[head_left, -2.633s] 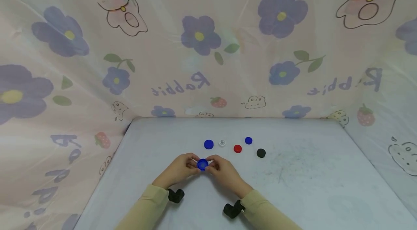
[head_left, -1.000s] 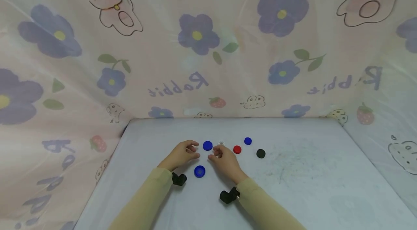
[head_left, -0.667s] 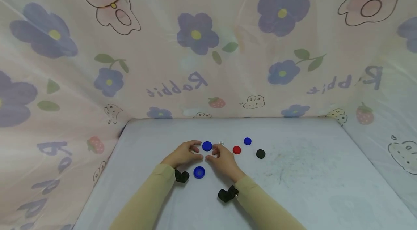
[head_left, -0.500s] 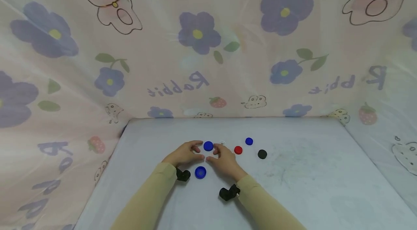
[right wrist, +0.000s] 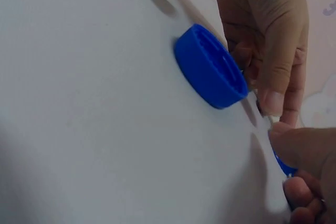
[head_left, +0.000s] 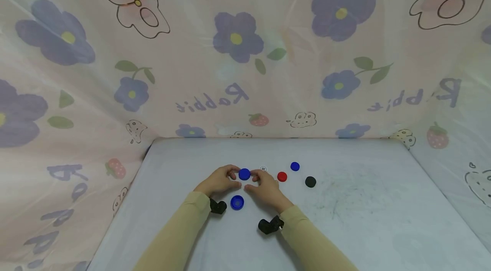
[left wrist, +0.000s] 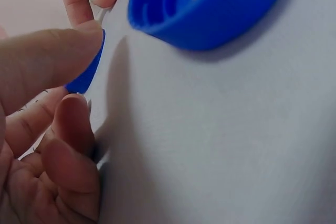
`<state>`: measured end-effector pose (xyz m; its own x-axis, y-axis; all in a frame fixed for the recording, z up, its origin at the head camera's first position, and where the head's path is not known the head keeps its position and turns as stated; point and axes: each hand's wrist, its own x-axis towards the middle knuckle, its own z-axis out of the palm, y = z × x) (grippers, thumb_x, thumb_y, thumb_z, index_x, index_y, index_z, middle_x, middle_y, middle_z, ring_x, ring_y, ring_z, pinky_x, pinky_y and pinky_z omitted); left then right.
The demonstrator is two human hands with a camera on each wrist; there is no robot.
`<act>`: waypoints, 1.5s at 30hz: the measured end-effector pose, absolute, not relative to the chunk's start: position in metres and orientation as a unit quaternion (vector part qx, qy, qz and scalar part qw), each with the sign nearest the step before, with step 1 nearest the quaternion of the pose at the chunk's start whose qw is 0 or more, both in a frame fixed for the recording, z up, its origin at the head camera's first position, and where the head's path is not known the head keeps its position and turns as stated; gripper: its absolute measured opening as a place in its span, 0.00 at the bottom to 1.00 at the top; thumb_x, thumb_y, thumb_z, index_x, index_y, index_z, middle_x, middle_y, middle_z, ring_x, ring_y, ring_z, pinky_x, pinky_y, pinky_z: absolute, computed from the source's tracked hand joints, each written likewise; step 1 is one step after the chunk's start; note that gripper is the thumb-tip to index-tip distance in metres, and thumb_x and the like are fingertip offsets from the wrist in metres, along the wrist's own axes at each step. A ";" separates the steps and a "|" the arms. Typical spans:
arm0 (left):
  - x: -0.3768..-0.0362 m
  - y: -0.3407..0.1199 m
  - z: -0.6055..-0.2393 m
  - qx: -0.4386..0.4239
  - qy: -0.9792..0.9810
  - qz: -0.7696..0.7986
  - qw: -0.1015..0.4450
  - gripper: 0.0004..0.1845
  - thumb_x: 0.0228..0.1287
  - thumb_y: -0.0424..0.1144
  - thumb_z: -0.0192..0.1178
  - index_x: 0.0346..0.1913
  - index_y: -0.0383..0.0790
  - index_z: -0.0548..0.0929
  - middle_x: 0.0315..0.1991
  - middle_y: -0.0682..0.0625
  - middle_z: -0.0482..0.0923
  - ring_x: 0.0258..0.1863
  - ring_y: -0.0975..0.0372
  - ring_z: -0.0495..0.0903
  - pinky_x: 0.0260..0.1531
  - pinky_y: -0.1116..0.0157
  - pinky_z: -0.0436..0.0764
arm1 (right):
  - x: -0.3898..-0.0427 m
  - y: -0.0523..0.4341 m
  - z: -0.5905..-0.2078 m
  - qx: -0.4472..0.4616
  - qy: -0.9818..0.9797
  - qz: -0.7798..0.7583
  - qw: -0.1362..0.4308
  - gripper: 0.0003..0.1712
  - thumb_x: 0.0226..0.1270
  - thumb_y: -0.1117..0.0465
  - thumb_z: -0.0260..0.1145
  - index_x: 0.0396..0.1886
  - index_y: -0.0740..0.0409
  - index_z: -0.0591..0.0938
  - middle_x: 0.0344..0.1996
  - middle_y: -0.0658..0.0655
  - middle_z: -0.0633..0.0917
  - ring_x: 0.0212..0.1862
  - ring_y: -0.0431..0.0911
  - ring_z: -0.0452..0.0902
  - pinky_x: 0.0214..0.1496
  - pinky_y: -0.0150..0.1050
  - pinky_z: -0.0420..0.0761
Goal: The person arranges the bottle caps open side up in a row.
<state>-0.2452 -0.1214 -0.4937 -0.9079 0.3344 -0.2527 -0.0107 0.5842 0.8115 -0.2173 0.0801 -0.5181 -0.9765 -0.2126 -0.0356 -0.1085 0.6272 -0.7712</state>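
Observation:
Between my two hands is a flat blue bottle cap (head_left: 244,174), smooth side up. The curled fingers of my left hand (head_left: 219,180) hold its left edge. Those of my right hand (head_left: 265,188) curl against its right edge. Both thumbs lie nearer to me than the cap. In the wrist views only a blue sliver of this cap (left wrist: 90,72) shows past the thumb. A second blue cap (head_left: 237,203), hollow side up, lies on the table below the hands; its ridged inside (right wrist: 223,59) shows in the right wrist view.
Beyond the right hand lie a small white cap (head_left: 263,169), a red cap (head_left: 282,176), a smaller blue cap (head_left: 295,166) and a black cap (head_left: 310,182). The white table (head_left: 368,228) ends at a patterned curtain (head_left: 284,75). Black wrist cameras hang below both sleeves.
The hands let go of the hollow-side-up cap, which now lies nearer me. They moved forward and closed in on the other blue cap, which has shifted slightly toward me.

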 end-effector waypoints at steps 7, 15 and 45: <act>-0.245 -0.120 -0.494 0.099 0.878 0.429 0.189 0.19 0.55 0.37 0.71 0.51 0.43 0.80 0.38 0.50 0.74 0.36 0.57 0.71 0.37 0.60 0.69 | -0.217 0.079 -0.518 -0.093 0.903 -0.416 0.056 0.22 0.60 0.53 0.71 0.54 0.51 0.80 0.41 0.49 0.79 0.49 0.48 0.73 0.57 0.59 0.59; -0.246 -0.120 -0.498 0.094 0.873 0.444 0.179 0.19 0.54 0.35 0.72 0.49 0.44 0.81 0.38 0.49 0.74 0.35 0.57 0.71 0.36 0.61 0.69 | -0.218 0.077 -0.521 -0.082 0.906 -0.412 0.057 0.19 0.62 0.53 0.70 0.52 0.49 0.81 0.42 0.48 0.79 0.50 0.48 0.72 0.58 0.60 0.58; -0.199 -0.126 -0.478 0.099 0.843 0.510 0.138 0.18 0.57 0.45 0.71 0.50 0.47 0.83 0.42 0.53 0.79 0.31 0.59 0.76 0.27 0.63 0.77 | -0.182 0.083 -0.501 -0.153 0.880 -0.449 0.014 0.17 0.68 0.52 0.65 0.55 0.48 0.79 0.43 0.42 0.80 0.45 0.40 0.71 0.46 0.40 0.74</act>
